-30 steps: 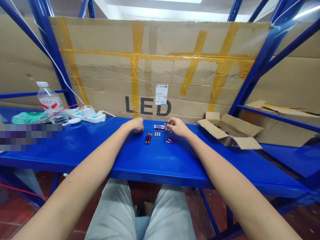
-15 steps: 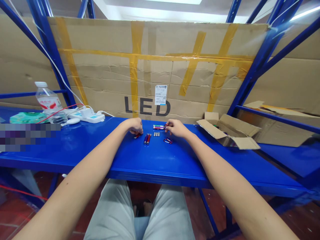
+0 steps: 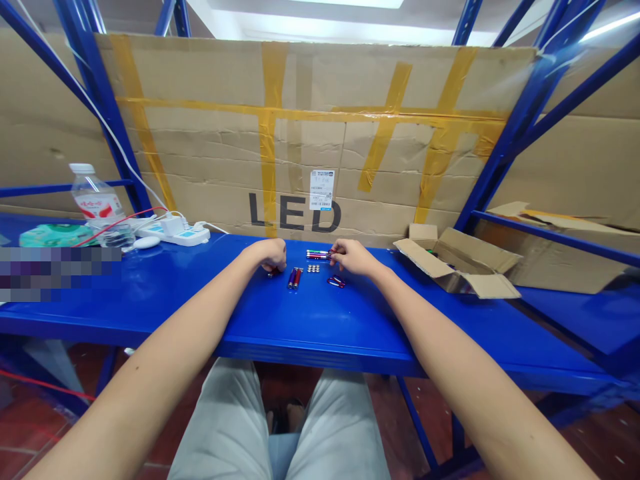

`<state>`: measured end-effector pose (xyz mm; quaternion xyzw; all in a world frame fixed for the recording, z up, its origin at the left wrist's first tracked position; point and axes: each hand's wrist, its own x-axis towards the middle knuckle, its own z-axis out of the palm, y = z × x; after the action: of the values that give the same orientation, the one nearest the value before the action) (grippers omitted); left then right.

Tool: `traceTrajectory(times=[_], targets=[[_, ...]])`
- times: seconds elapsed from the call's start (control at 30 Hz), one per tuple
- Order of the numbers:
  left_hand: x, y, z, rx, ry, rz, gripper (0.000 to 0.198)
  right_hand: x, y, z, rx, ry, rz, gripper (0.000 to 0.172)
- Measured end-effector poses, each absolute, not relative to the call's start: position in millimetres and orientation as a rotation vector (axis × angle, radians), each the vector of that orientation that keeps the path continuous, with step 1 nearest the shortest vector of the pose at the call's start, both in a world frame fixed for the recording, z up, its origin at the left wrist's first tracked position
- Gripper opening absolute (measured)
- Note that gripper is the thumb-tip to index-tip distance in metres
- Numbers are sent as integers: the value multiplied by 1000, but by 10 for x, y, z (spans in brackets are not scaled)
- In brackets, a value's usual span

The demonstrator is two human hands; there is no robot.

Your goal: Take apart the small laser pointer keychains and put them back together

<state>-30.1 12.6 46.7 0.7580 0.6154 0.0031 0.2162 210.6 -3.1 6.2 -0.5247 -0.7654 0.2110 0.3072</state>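
My left hand [image 3: 274, 255] is closed low over the table, its fingers curled down on a small red metal tube [image 3: 273, 273] that they mostly cover. Just right of it, a blue and a red mini flashlight tube [image 3: 295, 278] lie side by side. Farther back is a short row of shiny tubes [image 3: 317, 255], green and red among them. The bent thumb and fingers of my right hand [image 3: 349, 256] pinch at the right end of this row. Several silver button cells [image 3: 313, 269] sit in a small group between the hands. Red carabiners [image 3: 336, 281] rest below my right hand.
The blue table [image 3: 310, 323] meets a tall taped cardboard sheet [image 3: 215, 153] at the back. An opened small carton [image 3: 457, 263] stands at right. On the left are a water bottle [image 3: 97, 203], a power strip [image 3: 175, 231] with cables, and a green packet [image 3: 55, 235].
My left hand has shifted down slightly and covers more of the red tube. The right hand stays at the row's end, nearly still.
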Motion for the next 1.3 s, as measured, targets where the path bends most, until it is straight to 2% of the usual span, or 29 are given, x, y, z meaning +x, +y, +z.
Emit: traceTrajectory(times=[0.13, 0.33, 1.3], targets=[[-309, 118, 470, 2032, 1681, 68, 24, 2111, -22, 56, -1389, -2026, 561, 7], [-342, 111, 482, 1930, 1617, 161, 16, 2127, -18, 57, -1375, -2046, 553, 7], [-292, 31, 451, 1784, 1485, 187, 12, 2107, -50, 67, -1382, -2087, 543, 5]])
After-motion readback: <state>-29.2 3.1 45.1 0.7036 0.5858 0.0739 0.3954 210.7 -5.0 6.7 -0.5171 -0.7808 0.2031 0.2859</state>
